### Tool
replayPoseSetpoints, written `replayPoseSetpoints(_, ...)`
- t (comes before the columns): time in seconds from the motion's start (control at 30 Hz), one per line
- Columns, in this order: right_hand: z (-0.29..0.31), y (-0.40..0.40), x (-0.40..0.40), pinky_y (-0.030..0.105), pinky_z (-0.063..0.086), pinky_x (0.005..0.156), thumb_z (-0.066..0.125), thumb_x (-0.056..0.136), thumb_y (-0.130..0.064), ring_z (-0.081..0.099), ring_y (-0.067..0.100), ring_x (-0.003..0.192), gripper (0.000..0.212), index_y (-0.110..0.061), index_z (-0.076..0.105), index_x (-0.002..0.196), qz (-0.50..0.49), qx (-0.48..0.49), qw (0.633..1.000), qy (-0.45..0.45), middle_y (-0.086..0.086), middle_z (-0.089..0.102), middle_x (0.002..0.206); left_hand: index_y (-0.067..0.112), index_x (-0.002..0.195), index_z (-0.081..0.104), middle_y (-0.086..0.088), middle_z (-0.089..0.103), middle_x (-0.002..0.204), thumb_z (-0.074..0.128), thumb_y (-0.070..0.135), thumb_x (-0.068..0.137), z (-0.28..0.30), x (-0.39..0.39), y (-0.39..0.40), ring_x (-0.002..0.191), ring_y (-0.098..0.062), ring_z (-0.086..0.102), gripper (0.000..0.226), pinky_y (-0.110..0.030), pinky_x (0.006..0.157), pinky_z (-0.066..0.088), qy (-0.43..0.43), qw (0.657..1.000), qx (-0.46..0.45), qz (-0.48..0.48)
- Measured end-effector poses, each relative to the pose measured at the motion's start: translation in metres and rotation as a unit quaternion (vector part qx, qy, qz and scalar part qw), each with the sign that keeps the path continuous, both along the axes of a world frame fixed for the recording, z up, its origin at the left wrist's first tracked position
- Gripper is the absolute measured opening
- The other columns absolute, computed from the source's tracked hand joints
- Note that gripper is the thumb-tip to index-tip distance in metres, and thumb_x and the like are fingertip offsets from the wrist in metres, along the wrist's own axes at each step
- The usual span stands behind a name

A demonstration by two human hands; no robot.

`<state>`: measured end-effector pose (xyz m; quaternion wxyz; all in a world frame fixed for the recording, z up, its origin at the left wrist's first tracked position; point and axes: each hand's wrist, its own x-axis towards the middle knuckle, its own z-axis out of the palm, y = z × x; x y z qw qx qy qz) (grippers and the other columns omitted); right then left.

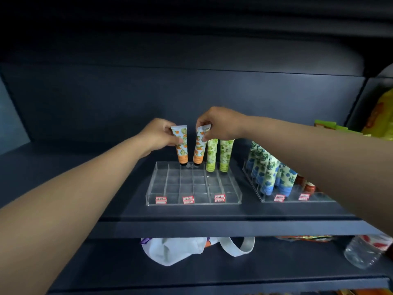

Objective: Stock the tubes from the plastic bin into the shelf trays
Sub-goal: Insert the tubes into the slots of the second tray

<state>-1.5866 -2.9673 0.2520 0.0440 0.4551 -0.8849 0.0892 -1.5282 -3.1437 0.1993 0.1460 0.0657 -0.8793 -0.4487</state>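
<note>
Nearest us, on the lower shelf, sit a white bag (180, 251) and a clear bottle (361, 255). Up on the dark shelf (212, 227), the clear tray (192, 202) is mostly empty, with two green tubes (219, 155) standing in its far row. We've got our left hand (158, 136) pinching one orange tube (181, 144) and our right hand (221, 126) pinching the other orange tube (200, 147), caps just above the far cells. Risk here: those tilted tubes could catch a divider or nudge the green ones over. We can't see the plastic bin.
</note>
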Motion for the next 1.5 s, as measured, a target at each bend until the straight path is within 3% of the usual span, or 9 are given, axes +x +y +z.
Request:
replayPoseSetpoints(0.17, -0.003, -0.013, -0.011, 0.029, 0.043, 0.077, 0.070, 0.083, -0.019, 0.056, 0.019, 0.095, 0.023, -0.011, 0.066, 0.105, -0.004, 0.038, 0.999, 0.006, 0.003, 0.064, 0.105, 0.001, 0.098, 0.069, -0.012, 0.071, 0.096, 0.073, 0.004, 0.077, -0.005, -0.014, -0.005, 0.089, -0.021, 0.066, 0.022, -0.034, 0.088, 0.051, -0.014, 0.999, -0.026, -0.016)
replayPoseSetpoints(0.37, -0.005, -0.023, -0.016, 0.026, 0.041, 0.073, 0.069, 0.083, -0.021, 0.052, 0.016, 0.089, 0.023, -0.011, 0.065, 0.104, -0.001, 0.088, 0.996, 0.016, 0.002, 0.060, 0.104, 0.004, 0.093, 0.070, -0.004, 0.069, 0.085, 0.072, 0.003, 0.077, -0.011, -0.023, -0.005, 0.079, -0.014, 0.062, 0.016, -0.027, 0.081, 0.048, -0.036, 0.997, -0.056, -0.025)
replayPoseSetpoints(0.67, -0.016, -0.025, -0.019, 0.025, 0.038, 0.070, 0.067, 0.086, -0.020, 0.059, 0.020, 0.096, 0.024, -0.010, 0.066, 0.107, -0.020, 0.110, 0.994, 0.012, 0.004, 0.065, 0.109, -0.001, 0.093, 0.070, -0.015, 0.070, 0.092, 0.071, 0.000, 0.075, -0.020, -0.027, -0.001, 0.081, -0.017, 0.061, 0.017, -0.034, 0.085, 0.049, -0.038, 0.997, -0.056, -0.023)
replayPoseSetpoints(1.03, -0.019, -0.023, -0.020, 0.026, 0.044, 0.079, 0.063, 0.089, -0.019, 0.058, 0.021, 0.106, 0.026, -0.014, 0.063, 0.115, -0.037, 0.075, 0.996, 0.023, 0.004, 0.063, 0.118, 0.008, 0.097, 0.070, -0.007, 0.069, 0.092, 0.074, 0.005, 0.075, -0.011, -0.027, 0.002, 0.089, -0.019, 0.063, 0.023, -0.032, 0.086, 0.049, -0.032, 0.997, -0.076, 0.004)
replayPoseSetpoints(1.37, -0.015, -0.018, -0.019, 0.030, 0.044, 0.093, 0.062, 0.090, -0.020, 0.054, 0.022, 0.115, 0.036, -0.011, 0.057, 0.125, -0.035, 0.066, 0.997, 0.009, 0.006, 0.058, 0.127, 0.008, 0.113, 0.063, -0.007, 0.063, 0.109, 0.076, 0.007, 0.074, -0.002, -0.017, 0.004, 0.098, -0.016, 0.058, 0.041, -0.024, 0.087, 0.045, 0.005, 0.997, -0.078, 0.023)
replayPoseSetpoints(1.5, -0.012, -0.011, -0.020, 0.033, 0.044, 0.098, 0.065, 0.087, -0.023, 0.052, 0.023, 0.118, 0.045, -0.013, 0.053, 0.129, -0.044, 0.053, 0.998, 0.007, 0.007, 0.054, 0.131, 0.012, 0.115, 0.062, -0.006, 0.061, 0.113, 0.078, 0.012, 0.073, 0.008, -0.008, 0.005, 0.098, -0.013, 0.055, 0.045, -0.023, 0.088, 0.043, 0.012, 0.993, -0.119, 0.026)
